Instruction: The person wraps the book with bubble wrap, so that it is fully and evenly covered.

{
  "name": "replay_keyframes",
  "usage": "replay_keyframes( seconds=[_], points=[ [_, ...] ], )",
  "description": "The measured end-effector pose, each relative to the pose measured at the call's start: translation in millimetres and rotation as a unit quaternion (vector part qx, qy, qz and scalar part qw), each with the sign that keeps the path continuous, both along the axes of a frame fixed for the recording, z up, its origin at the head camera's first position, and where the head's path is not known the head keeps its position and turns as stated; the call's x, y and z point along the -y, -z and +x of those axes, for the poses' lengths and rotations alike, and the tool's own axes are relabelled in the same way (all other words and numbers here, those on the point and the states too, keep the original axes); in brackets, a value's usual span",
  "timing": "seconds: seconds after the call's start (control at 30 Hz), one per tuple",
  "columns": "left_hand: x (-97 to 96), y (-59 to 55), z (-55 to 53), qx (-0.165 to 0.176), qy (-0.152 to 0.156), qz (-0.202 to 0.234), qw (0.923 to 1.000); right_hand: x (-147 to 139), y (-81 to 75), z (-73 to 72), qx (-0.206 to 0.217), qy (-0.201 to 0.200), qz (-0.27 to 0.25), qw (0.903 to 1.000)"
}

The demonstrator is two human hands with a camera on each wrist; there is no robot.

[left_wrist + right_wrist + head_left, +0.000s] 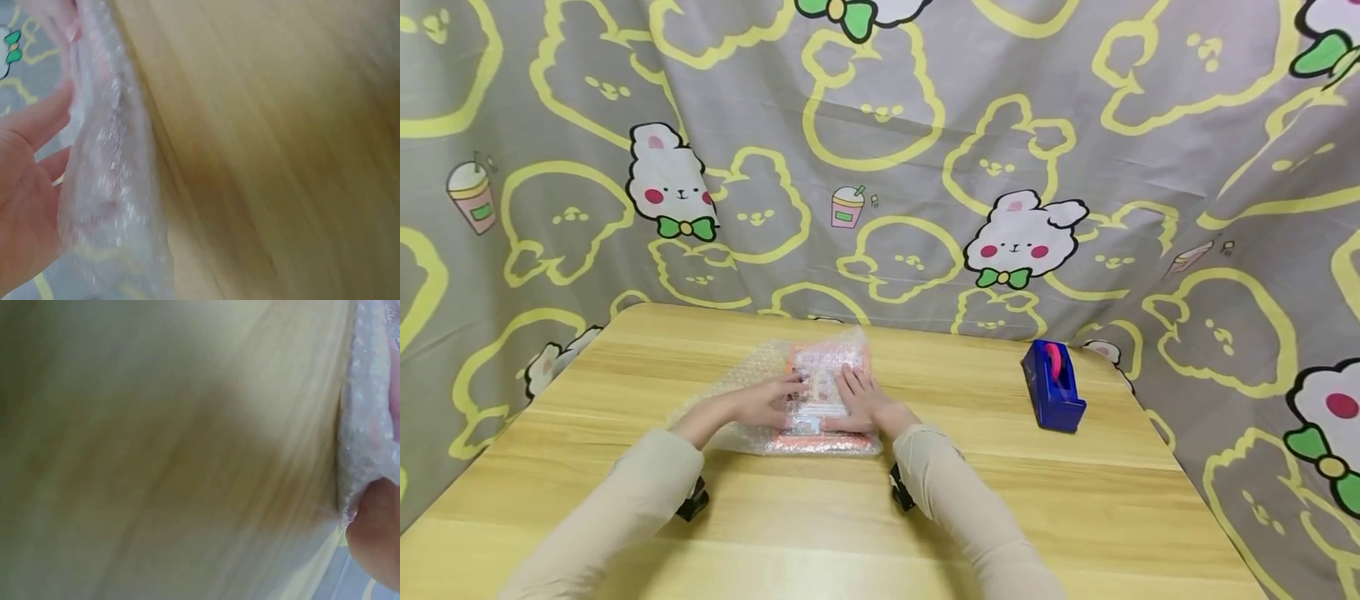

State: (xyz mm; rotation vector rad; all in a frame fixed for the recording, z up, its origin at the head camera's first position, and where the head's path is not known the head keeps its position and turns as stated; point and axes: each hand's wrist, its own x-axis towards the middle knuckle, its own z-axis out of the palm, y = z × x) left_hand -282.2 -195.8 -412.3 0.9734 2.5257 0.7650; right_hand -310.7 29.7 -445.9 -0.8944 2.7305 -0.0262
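Note:
A flat printed item (808,444), orange-pink and white, lies on the table under a sheet of clear bubble wrap (737,375). Loose wrap spreads out to its left. My left hand (763,402) rests on the left side of the bundle, fingers reaching over the printed face. In the left wrist view the extended fingers of that hand (25,187) touch the wrap (119,169). Spread across the right side is my right hand (867,407), pressing on the wrap. The right wrist view shows a fingertip (378,534) against the bundle's wrapped edge (362,419).
At the right of the wooden table (790,525) stands a blue tape dispenser (1056,396) with a pink roll. A grey curtain (910,275) with cartoon prints surrounds the back and sides. Black wrist devices (694,500) sit under both sleeves.

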Motion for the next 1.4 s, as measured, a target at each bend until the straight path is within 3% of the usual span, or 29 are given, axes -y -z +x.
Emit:
replay_keyframes(
  seconds=[0.27,0.5,0.67,0.9,1.03,1.13,1.27,1.4],
  points=[
    [35.3,-1.0,6.5,-0.043,-0.107,0.026,0.9930,0,-0.2,-0.3,0.007,0.005,-0.005,1.0000],
    [56.7,1.2,13.7,-0.083,-0.180,-0.005,0.9801,-3,-1.2,-0.4,0.014,0.012,-0.006,0.9998],
    [66.0,-0.6,18.6,-0.087,-0.234,-0.025,0.9680,-2,-2.8,-0.4,0.014,0.011,-0.001,0.9998],
    [72.3,-3.6,22.5,-0.084,-0.279,-0.039,0.9557,-2,-2.0,-0.1,0.012,0.008,-0.002,0.9999],
    [74.5,-7.1,20.4,-0.040,-0.296,-0.009,0.9543,-3,-0.2,-0.3,0.003,0.013,0.005,0.9999],
    [79.6,-10.1,17.8,0.041,-0.296,0.051,0.9529,-2,-2.0,-0.7,-0.002,0.011,0.002,0.9999],
    [86.9,-12.9,15.2,0.142,-0.292,0.132,0.9365,-1,-1.5,-0.7,-0.002,0.008,0.002,1.0000],
    [86.1,-16.8,12.8,0.190,-0.286,0.164,0.9249,-1,1.4,-0.3,0.002,0.008,-0.002,1.0000]
  ],
)
